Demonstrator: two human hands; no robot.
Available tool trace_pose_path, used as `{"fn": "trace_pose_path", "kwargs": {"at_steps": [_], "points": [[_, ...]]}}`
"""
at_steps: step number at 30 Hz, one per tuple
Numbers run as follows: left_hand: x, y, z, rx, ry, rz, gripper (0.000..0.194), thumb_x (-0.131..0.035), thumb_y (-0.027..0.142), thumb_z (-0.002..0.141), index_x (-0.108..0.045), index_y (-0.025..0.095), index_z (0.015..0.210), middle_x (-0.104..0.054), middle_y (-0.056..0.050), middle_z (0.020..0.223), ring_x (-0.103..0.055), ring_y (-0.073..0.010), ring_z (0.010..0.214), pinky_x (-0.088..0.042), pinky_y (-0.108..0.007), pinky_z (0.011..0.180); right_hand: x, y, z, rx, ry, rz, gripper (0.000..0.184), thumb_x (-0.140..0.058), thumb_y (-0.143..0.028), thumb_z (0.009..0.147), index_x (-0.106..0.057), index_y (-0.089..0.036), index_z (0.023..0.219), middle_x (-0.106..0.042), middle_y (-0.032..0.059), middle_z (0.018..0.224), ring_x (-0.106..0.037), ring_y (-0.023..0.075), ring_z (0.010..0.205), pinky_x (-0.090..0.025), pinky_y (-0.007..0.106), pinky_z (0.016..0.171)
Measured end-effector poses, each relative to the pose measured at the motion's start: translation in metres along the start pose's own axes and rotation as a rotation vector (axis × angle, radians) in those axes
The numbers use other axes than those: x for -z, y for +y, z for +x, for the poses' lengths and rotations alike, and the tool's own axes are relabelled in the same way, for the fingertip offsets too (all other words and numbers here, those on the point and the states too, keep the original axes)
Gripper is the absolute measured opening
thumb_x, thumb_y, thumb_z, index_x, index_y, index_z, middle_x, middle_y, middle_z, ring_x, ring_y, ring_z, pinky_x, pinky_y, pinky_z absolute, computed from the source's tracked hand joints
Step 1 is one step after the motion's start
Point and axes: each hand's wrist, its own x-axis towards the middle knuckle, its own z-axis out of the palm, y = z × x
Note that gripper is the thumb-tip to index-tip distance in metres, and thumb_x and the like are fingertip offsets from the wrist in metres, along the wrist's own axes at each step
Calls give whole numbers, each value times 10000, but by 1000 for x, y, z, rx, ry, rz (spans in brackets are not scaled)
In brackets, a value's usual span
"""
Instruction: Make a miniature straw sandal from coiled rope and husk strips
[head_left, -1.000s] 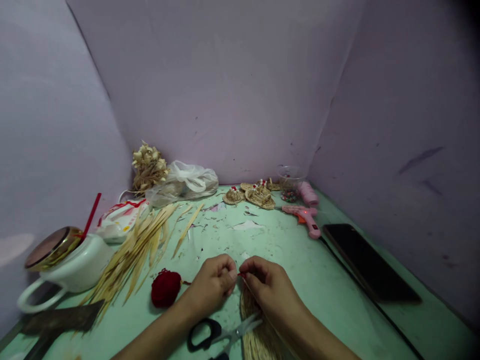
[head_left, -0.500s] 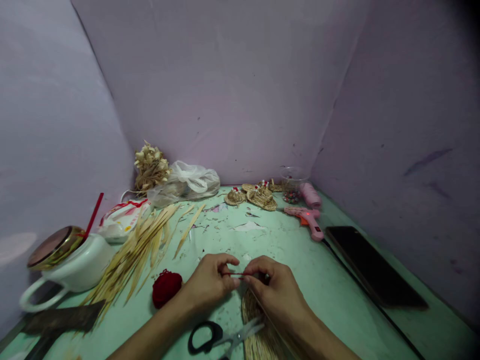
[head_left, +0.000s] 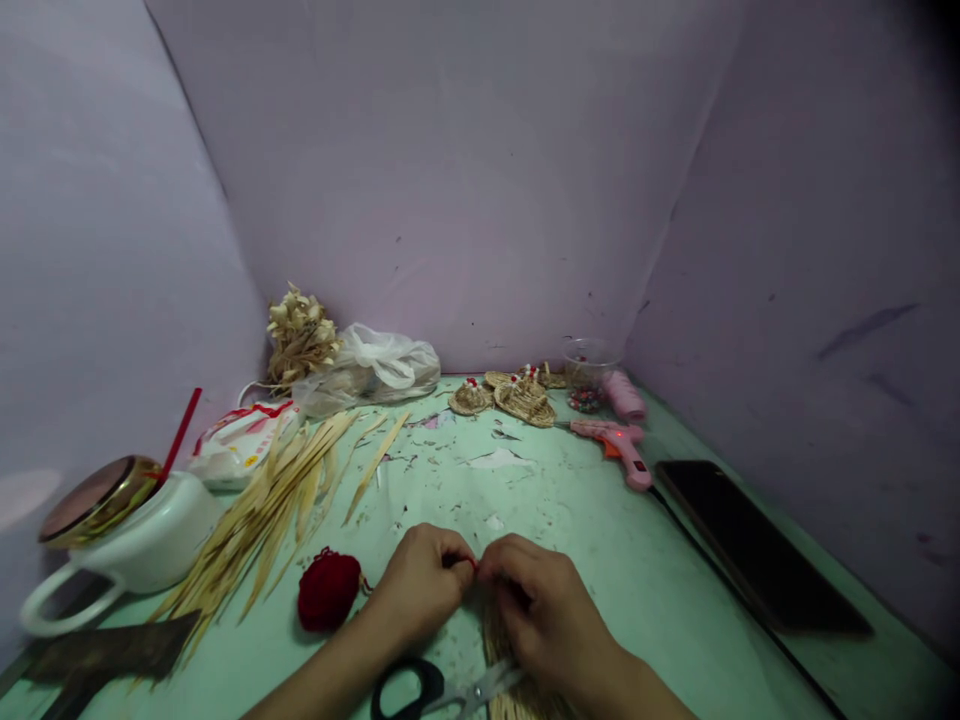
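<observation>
My left hand [head_left: 431, 578] and my right hand [head_left: 544, 600] meet low in the middle of the view, fingertips almost touching. Both pinch a short piece of red yarn [head_left: 474, 565], of which only a bit shows between them. Under my right hand lies a braided straw piece [head_left: 496, 640], largely covered by that hand. Scissors [head_left: 472, 692] with black handles rest at the bottom, their blades across the straw piece. A ball of dark red yarn [head_left: 328, 590] sits to the left of my left wrist.
Dry straw strips [head_left: 277, 510] spread at left beside a white mug [head_left: 161, 535] and a dark hammer-like tool [head_left: 112, 650]. Small straw ornaments [head_left: 523, 398] lie at the back. A pink glue gun [head_left: 615, 445], its cord and a phone [head_left: 757, 545] are on the right.
My hands have come closer together, and the stretch of red yarn between them is shorter. Both have shifted slightly lower in the view.
</observation>
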Motion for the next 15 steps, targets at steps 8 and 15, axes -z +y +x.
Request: {"fn": "trace_pose_path", "kwargs": {"at_steps": [8, 15], "points": [[13, 12, -5, 58, -17, 55, 190, -490, 231, 624, -642, 118, 600, -531, 8, 530, -442, -115, 550, -315, -213, 504, 0, 2, 3, -222, 4, 72, 99, -466, -123, 705, -530, -198, 694, -522, -40, 533, -447, 100, 488, -317, 197, 476], [18, 13, -2, -8, 145, 35, 135, -463, 171, 652, -589, 144, 690, -506, 19, 560, -435, -109, 549, -336, -227, 530, -1, 1, 3, -206, 16, 25, 118, -448, -135, 734, -543, -199, 708, -533, -30, 585, -459, 109, 541, -334, 207, 523]]}}
